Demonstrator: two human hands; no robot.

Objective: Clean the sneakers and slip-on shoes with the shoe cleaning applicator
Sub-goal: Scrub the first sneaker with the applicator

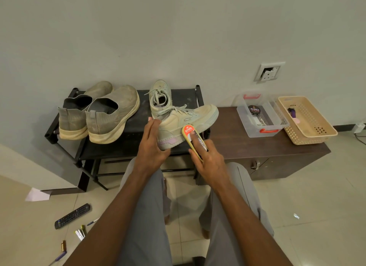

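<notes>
Two pale laced sneakers lie on a black shoe rack (138, 125). The near sneaker (190, 117) lies across the rack with its toe to the right; the far sneaker (160, 95) stands behind it. My left hand (152, 144) holds the near sneaker at its heel, thumb under the sole edge. My right hand (208, 156) grips the shoe cleaning applicator (191, 137), an oval with a yellow sponge edge and an orange-and-grey top, and presses it against the near sneaker's side. A pair of grey slip-on shoes (99, 115) stands on the rack's left half.
A dark wooden cabinet (263, 152) right of the rack bears a clear box (261, 117) with a polish tin and a beige basket (307, 121). On the floor at left lie a remote (72, 216), pens and a paper. My knees are below.
</notes>
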